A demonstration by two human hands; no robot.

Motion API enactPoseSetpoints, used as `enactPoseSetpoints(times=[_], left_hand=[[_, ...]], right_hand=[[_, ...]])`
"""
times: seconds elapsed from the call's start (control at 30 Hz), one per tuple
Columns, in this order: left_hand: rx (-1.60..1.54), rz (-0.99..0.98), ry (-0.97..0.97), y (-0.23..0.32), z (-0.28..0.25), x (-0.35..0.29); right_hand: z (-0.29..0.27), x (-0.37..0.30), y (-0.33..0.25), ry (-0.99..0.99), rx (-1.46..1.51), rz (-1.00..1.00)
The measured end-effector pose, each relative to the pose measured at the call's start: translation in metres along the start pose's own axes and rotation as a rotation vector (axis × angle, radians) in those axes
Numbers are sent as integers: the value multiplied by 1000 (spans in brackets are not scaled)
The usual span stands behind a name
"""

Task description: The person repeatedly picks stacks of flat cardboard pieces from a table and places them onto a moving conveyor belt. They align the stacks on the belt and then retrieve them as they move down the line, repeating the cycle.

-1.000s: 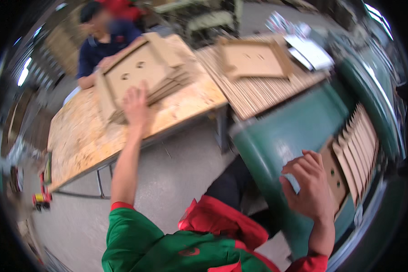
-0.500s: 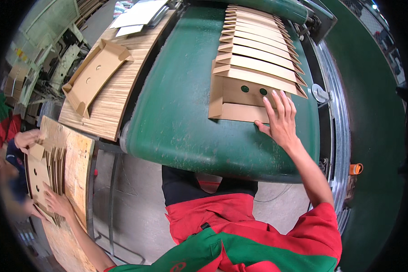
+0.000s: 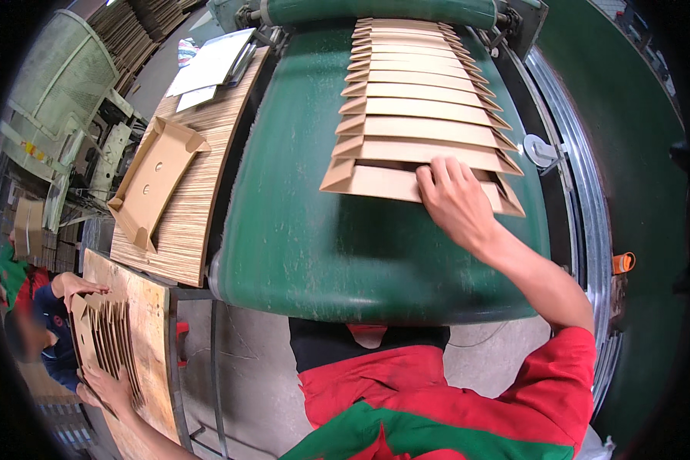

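Note:
A row of brown cardboard trays (image 3: pixel 418 113) lies overlapped on a green conveyor belt (image 3: pixel 299 253). My right hand (image 3: pixel 458 199) has its fingers curled over the front wall of the nearest cardboard tray (image 3: pixel 376 182), which is tucked against the row. Its two round holes are out of sight. Far to the left, my left hand (image 3: pixel 111 389) grips the near end of a cardboard tray in an upright stack (image 3: pixel 109 337) on a wooden table. Its fingers are partly hidden among the trays. A co-worker's hand (image 3: pixel 77 287) touches the stack's far end.
A single folded cardboard tray (image 3: pixel 157 178) rests on a striped wooden board (image 3: pixel 188 207) left of the belt, with white sheets (image 3: pixel 215 65) behind it. A roller (image 3: pixel 383 11) spans the belt's far end. Metal rails (image 3: pixel 583 184) run along its right side.
My right hand has curled its fingers, and the nearest tray has moved left and now leans into the row. My left hand stays at the stack; the view has shifted.

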State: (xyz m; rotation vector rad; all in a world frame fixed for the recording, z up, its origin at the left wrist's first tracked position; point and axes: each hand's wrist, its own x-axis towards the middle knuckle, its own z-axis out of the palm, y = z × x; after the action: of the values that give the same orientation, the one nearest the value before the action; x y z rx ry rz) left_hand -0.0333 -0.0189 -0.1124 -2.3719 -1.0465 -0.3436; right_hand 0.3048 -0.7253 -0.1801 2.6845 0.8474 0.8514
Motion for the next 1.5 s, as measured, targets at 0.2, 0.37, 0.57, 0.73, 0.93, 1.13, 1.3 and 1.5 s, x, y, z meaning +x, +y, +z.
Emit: enactPoseSetpoints(times=[0.2, 0.37, 0.57, 0.73, 0.93, 1.13, 1.3, 1.5], left_hand=[[-779, 477, 82, 218, -102, -43], [-1172, 1154, 112, 446, -211, -77], [-870, 1282, 401, 611, -244, -74], [-874, 1212, 412, 695, -226, -63], [-947, 1164, 454, 752, -231, -33], [-937, 1201, 481, 720, -228, -48], [-983, 1229, 435, 700, -225, -63], [-896, 1239, 439, 690, -228, -85]], right_hand=[[10, 0, 6, 2, -65, 52], [6, 7, 6, 155, -149, 121], [-3, -4, 26, -23, -112, 163], [49, 21, 78, -98, -40, 185], [93, 56, 127, 36, -30, 155], [69, 22, 88, 208, 21, 165], [78, 10, 70, 244, 4, 247], [90, -6, 56, 73, 130, 220]])
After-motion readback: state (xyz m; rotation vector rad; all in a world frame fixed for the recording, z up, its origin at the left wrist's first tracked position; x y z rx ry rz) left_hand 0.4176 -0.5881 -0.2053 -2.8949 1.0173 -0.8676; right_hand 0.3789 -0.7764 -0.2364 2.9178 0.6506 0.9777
